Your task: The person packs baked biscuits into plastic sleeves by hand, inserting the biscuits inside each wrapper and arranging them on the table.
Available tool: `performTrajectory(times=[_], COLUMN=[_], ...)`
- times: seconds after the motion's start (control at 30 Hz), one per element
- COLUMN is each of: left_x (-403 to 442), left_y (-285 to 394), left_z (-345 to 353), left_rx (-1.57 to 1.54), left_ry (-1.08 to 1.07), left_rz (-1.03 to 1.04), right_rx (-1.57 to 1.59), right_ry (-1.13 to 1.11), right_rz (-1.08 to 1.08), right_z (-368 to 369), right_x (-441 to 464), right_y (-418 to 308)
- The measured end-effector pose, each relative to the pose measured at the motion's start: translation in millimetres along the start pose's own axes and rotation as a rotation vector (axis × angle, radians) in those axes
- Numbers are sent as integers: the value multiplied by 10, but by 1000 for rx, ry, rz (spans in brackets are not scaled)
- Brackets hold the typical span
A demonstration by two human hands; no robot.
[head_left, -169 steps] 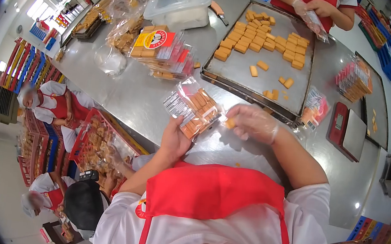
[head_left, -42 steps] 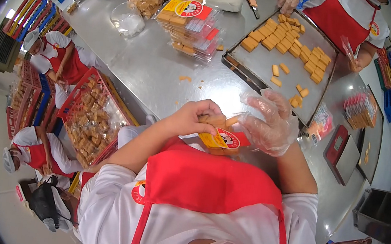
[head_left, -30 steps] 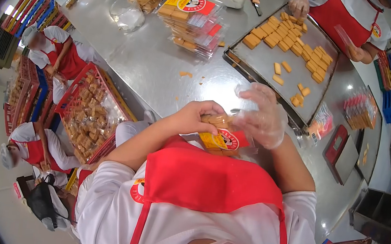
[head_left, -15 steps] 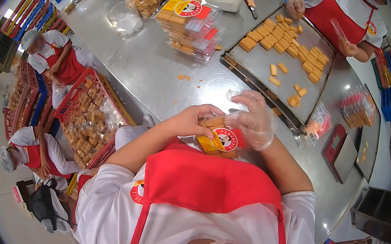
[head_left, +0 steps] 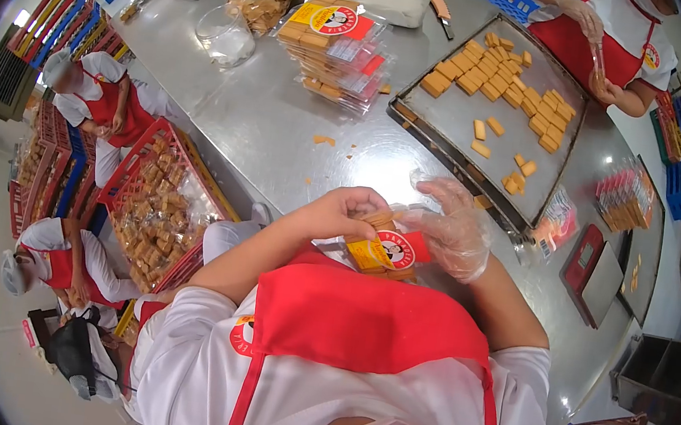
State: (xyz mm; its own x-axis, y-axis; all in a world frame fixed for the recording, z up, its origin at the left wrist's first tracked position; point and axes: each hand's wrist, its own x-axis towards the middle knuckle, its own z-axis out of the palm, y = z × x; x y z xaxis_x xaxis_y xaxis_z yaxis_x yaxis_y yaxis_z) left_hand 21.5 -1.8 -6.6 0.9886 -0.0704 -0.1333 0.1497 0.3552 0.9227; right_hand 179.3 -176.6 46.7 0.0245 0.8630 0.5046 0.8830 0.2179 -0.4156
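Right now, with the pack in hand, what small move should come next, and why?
Probably keep the left hand steady and use the right hand to straighten the pack's upper edge: the left grips one side, the gloved right fingers are at the upper right, and biscuits show at the top. I can't tell whether it's sealed.
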Motion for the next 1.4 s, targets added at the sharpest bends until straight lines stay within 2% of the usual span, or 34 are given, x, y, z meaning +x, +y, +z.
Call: performTrajectory(times=[0.13,0.27,0.43,0.53,0.67,0.77,0.83,0.93,1.07,1.13,1.17,1.23,1.3,1.37,1.4], left_x=[1,-13,-81,-150,-211,-219,-211,-174,-134,-127,-131,-143,-108,-50,-106], left_y=[64,106,141,228,454,518,555,603,813,1005,1110,1271,1518,1659,1721], left_z=[86,159,208,269,385,391,280,234,304,357,387,437,536,644,725], left_rx=[88,71,377,562,730,875,894,851,820,947,1009,1035,1158,1066,1218], left_ry=[43,66,81,102,135,207,158,145,200,239,259,279,280,270,318], left_rz=[-22,-21,54,94,83,233,334,455,552,558,559,605,868,965,937], right_rx=[44,24,172,75,173,95,72,-27,-4,-39,-56,-107,-298,-276,-294], right_ry=[23,-56,-181,-290,-151,17,70,96,125,206,153,248,388,437,467], right_rz=[-6,-53,-51,-83,-202,-270,-310,-324,-323,-375,-391,-382,-399,-385,-371], right_z=[51,43,23,-37,17,70,68,-56,-152,-220,-266,-332,-454,-600,-669], right_x=[-38,-101,-139,-124,-179,-202,-182,-66,66,203,227,285,405,493,512], right_y=[4,45,10,-59,-56,-58,-38,-105,-32,6,78,89,28,-45,-46])
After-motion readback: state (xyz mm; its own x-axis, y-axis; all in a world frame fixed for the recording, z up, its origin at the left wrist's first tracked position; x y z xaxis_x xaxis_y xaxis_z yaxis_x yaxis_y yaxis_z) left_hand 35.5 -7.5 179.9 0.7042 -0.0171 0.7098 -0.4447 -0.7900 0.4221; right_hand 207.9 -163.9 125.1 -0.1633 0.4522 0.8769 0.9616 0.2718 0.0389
